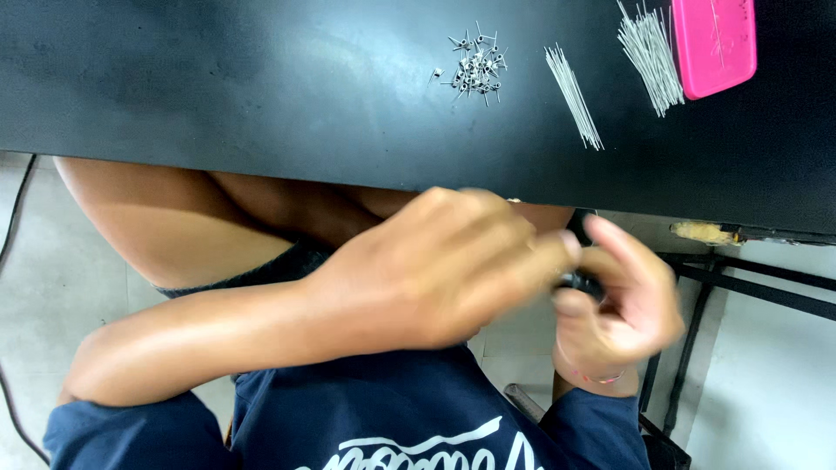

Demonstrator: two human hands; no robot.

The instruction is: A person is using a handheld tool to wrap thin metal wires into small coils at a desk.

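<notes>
In the head view, both hands were together below the near edge of the black table (261, 87), over the person's lap. The left hand (435, 270) came in from the left with its fingers curled and drawn close. It was blurred, so I could not tell whether its fingertips gripped anything. The right hand (623, 305) faced it with the forefinger raised and the thumb and lower fingers pinching a small dark piece (582, 283). That piece lay right between the two hands, touching the right fingers and just at the left fingertips. What it was could not be made out.

On the table, well apart from the hands, lay a heap of small metal bits (475, 68), a bundle of thin wires (575, 85) and a second, thicker wire bundle (651, 57). The second bundle was just beside a pink tray (714, 43).

Judging by this, the step in hand was close finger work on the dark piece, held in the air. Any next move would call for a steady pinch, since nothing lay beneath it to catch it.
</notes>
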